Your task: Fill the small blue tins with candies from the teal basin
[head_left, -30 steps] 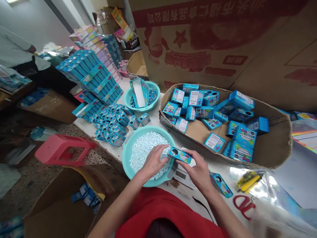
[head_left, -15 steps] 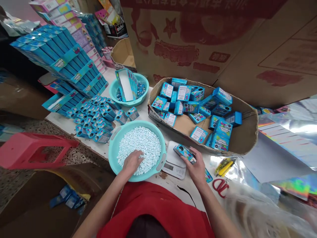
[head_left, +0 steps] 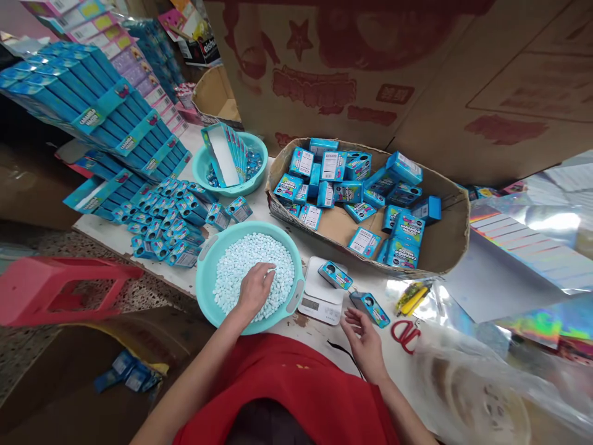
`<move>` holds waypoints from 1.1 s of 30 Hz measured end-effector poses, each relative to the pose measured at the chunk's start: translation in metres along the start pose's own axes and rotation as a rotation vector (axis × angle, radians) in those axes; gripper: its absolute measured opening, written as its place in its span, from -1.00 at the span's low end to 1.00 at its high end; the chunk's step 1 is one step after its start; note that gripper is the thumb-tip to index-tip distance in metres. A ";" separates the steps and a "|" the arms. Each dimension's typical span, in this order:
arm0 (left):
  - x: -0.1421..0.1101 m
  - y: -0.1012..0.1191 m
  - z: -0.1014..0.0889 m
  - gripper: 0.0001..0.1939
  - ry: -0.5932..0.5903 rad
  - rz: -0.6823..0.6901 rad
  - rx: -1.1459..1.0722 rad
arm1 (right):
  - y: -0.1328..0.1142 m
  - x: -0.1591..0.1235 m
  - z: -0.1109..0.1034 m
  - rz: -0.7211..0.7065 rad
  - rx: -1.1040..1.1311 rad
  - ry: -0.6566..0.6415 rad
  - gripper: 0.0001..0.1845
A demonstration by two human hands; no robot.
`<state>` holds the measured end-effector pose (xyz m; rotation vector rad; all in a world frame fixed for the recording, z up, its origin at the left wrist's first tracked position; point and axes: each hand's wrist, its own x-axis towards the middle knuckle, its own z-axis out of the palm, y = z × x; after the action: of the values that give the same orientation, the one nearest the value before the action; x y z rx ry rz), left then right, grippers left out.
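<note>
My left hand (head_left: 254,290) rests in a teal basin (head_left: 206,266) full of small pale blue candies (head_left: 248,259), fingers curled down into them. A small blue box (head_left: 335,275) lies on a white kitchen scale (head_left: 319,300) just right of the basin. My right hand (head_left: 364,340) hovers over the table below the scale, fingers loosely apart and holding nothing. Another small blue box (head_left: 369,308) lies on the table beside that hand.
A torn cardboard tray (head_left: 445,247) holds several blue boxes. Stacked long blue cartons (head_left: 92,117) and rows of small boxes (head_left: 167,225) fill the left. A second teal bowl (head_left: 204,173) stands behind. Red scissors (head_left: 405,335), a yellow item (head_left: 411,298), and a red stool (head_left: 60,287) are nearby.
My right hand set the small blue box on the scale and drew back toward me, empty. My left hand stayed in the candies, shifting slightly. The view tilted and moved right.
</note>
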<state>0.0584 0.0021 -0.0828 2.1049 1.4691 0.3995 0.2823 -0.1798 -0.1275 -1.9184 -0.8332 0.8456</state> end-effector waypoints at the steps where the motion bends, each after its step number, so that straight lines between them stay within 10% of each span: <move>1: 0.008 0.008 0.000 -0.75 -0.009 0.030 -0.007 | 0.006 0.000 0.001 0.059 0.028 0.001 -0.52; 24: 0.055 0.091 0.064 -0.67 -0.482 0.495 0.150 | 0.020 0.018 0.002 0.148 0.086 -0.072 -0.38; 28: 0.042 0.082 0.034 -0.68 -0.326 0.338 0.101 | 0.027 0.022 0.003 0.060 0.009 -0.098 -0.38; 33: 0.023 0.025 -0.062 -0.68 0.226 -0.017 0.076 | 0.015 0.040 0.020 -0.318 -0.203 -0.118 -0.53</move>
<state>0.0533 0.0334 -0.0196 2.1621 1.6513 0.6009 0.2913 -0.1454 -0.1581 -1.8516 -1.2988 0.7053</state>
